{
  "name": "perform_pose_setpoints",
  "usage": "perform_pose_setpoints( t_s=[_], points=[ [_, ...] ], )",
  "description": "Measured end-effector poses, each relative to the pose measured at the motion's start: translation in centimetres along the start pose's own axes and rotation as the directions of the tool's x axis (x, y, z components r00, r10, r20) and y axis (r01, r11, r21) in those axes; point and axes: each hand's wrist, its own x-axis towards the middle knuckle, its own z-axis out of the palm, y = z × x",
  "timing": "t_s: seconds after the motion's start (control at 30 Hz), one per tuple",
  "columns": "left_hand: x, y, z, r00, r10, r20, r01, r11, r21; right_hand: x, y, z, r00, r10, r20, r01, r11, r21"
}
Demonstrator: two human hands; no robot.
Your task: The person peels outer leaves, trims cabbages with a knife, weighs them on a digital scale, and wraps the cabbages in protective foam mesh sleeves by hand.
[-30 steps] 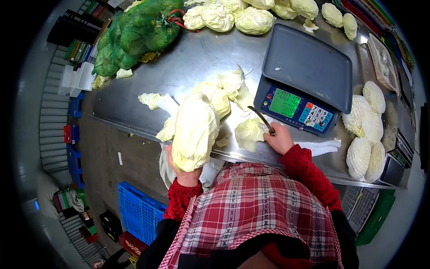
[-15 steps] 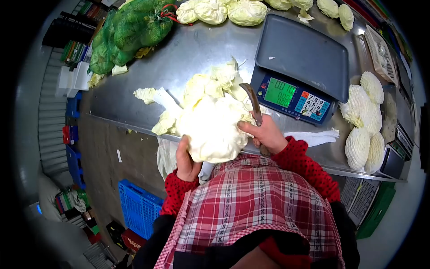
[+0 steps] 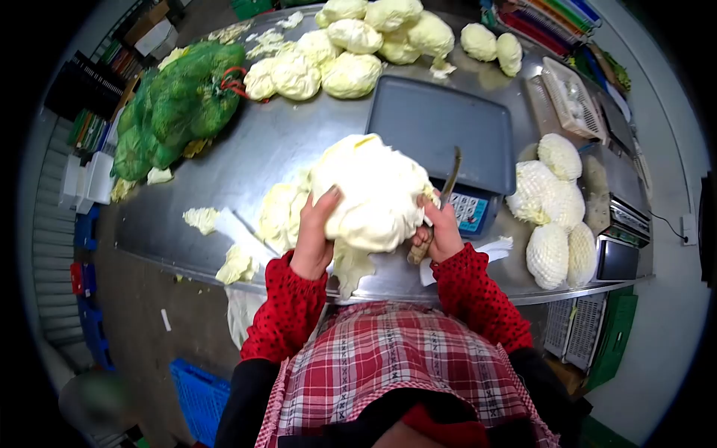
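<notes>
A pale cabbage [image 3: 370,190] is held up over the front of the metal table, between my two hands. My left hand [image 3: 317,231] grips its left side, thumb on top. On the right, my right hand [image 3: 437,231] touches the cabbage with its thumb and holds a curved knife [image 3: 452,175], blade pointing up and away. Behind the cabbage is a grey weighing scale [image 3: 448,123], its display mostly hidden. Loose leaves [image 3: 280,216] lie to the left of my left hand, and another leaf [image 3: 351,269] hangs or lies below the cabbage.
A green net sack [image 3: 179,108] of cabbages lies at the back left. Bare cabbages [image 3: 351,75] are piled at the back. Net-wrapped cabbages [image 3: 549,198] sit on the right, near a white basket [image 3: 571,101]. A blue pallet [image 3: 200,399] stands on the floor.
The cabbage was upright in my left hand; it has been tilted and raised, and both hands now hold it. My right hand has come over with the knife. The view has shifted.
</notes>
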Motion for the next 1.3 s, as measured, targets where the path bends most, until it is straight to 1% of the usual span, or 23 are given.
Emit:
perform_pose_setpoints(
  t_s=[0.03, 0.1, 0.13, 0.2, 0.23, 0.27, 0.3, 0.33, 0.37, 0.4, 0.43, 0.47, 0.5, 0.53, 0.57, 0.63, 0.67, 0.73, 0.8, 0.93, 1.17, 1.27, 1.3],
  points=[
    [1.7, 0.2, 1.6, 0.999, 0.051, -0.003, -0.051, 0.998, 0.03, 0.9, -0.8, -0.3, 0.997, -0.079, -0.012, 0.079, 0.997, 0.008],
    [4.9, -0.4, 4.1, 0.996, 0.091, 0.011, -0.091, 0.989, 0.12, 2.3, -2.4, -0.4, 0.972, -0.198, -0.13, 0.18, 0.974, -0.139],
    [6.9, -0.9, 4.7, 0.998, 0.059, 0.021, -0.062, 0.988, 0.144, 3.0, -2.7, -0.9, 0.966, -0.226, -0.125, 0.207, 0.967, -0.147],
    [10.4, -0.3, 5.9, 0.993, 0.011, 0.119, -0.039, 0.971, 0.237, 4.2, -3.1, -2.0, 0.934, -0.315, -0.169, 0.267, 0.929, -0.257],
    [11.9, 0.1, 6.4, 0.986, -0.016, 0.163, -0.034, 0.954, 0.299, 4.2, -4.0, -2.9, 0.949, -0.266, -0.172, 0.177, 0.896, -0.408],
    [13.0, 0.1, 6.6, 0.985, -0.018, 0.172, -0.034, 0.955, 0.295, 3.9, -5.1, -3.6, 0.948, -0.232, -0.22, 0.113, 0.887, -0.447],
    [14.1, 0.1, 6.8, 0.986, -0.016, 0.169, -0.054, 0.915, 0.401, 3.5, -5.8, -4.3, 0.942, -0.196, -0.272, 0.044, 0.877, -0.479],
    [15.1, 0.0, 6.7, 0.986, -0.01, 0.169, -0.077, 0.861, 0.502, 3.5, -6.3, -5.0, 0.939, -0.203, -0.276, 0.049, 0.877, -0.478],
    [16.2, -0.4, 6.2, 0.984, -0.011, 0.178, -0.081, 0.861, 0.502, 3.7, -6.7, -5.7, 0.86, -0.483, -0.163, 0.227, 0.65, -0.725],
    [16.9, -0.9, 5.6, 0.97, 0.176, 0.166, -0.242, 0.664, 0.708, 3.8, -7.0, -6.2, 0.727, -0.686, 0.021, 0.334, 0.327, -0.884],
    [17.4, -1.6, 5.0, 0.913, 0.352, 0.205, -0.342, 0.388, 0.856, 4.0, -7.2, -6.3, 0.724, -0.69, 0.011, 0.329, 0.332, -0.884],
    [16.0, -2.2, 5.6, 0.836, 0.477, 0.271, -0.429, 0.26, 0.865, 4.4, -7.4, -6.2, 0.72, -0.68, 0.143, 0.331, 0.154, -0.931],
    [14.8, -2.2, 6.3, 0.858, 0.443, 0.261, -0.402, 0.261, 0.878, 4.7, -7.8, -5.5, 0.717, -0.642, 0.273, 0.333, -0.029, -0.943],
    [14.3, -2.4, 6.2, 0.838, 0.448, 0.313, -0.431, 0.19, 0.882, 4.7, -8.3, -4.6, 0.739, -0.604, 0.297, 0.275, -0.132, -0.952],
    [14.0, -2.5, 6.2, 0.814, 0.451, 0.365, -0.46, 0.119, 0.88, 4.6, -9.1, -3.2, 0.739, -0.606, 0.295, 0.273, -0.13, -0.953],
    [13.7, -2.6, 6.1, 0.808, 0.444, 0.387, -0.476, 0.106, 0.873, 4.6, -10.1, -1.2, 0.884, -0.44, 0.161, 0.132, -0.097, -0.987],
    [13.6, -2.6, 6.1, 0.801, 0.439, 0.407, -0.492, 0.095, 0.865, 4.8, -10.2, -1.0, 0.886, -0.434, 0.165, 0.134, -0.102, -0.986],
    [13.2, -2.8, 6.4, 0.812, 0.454, 0.367, -0.464, 0.12, 0.878, 5.1, -10.2, -0.6, 0.938, -0.32, 0.131, 0.075, -0.183, -0.98],
    [13.1, -2.9, 6.5, 0.818, 0.47, 0.331, -0.445, 0.152, 0.883, 4.9, -10.5, 0.2, 0.944, -0.308, 0.12, 0.058, -0.203, -0.978],
    [12.8, -3.2, 6.9, 0.816, 0.496, 0.297, -0.408, 0.13, 0.904, 5.2, -10.0, 1.0, 0.946, -0.31, 0.091, 0.005, -0.268, -0.963],
    [12.4, -3.6, 6.8, 0.764, 0.578, 0.287, -0.42, 0.109, 0.901, 5.4, -9.7, 1.2, 0.942, -0.327, 0.072, -0.018, -0.264, -0.964],
    [12.7, -3.4, 6.7, 0.784, 0.547, 0.295, -0.409, 0.097, 0.907, 5.1, -10.2, 1.0, 0.949, -0.307, 0.077, -0.022, -0.307, -0.952],
    [12.5, -3.5, 6.5, 0.785, 0.542, 0.301, -0.413, 0.095, 0.906, 5.1, -10.5, 0.4, 0.952, -0.282, 0.119, 0.023, -0.324, -0.946]
  ],
)
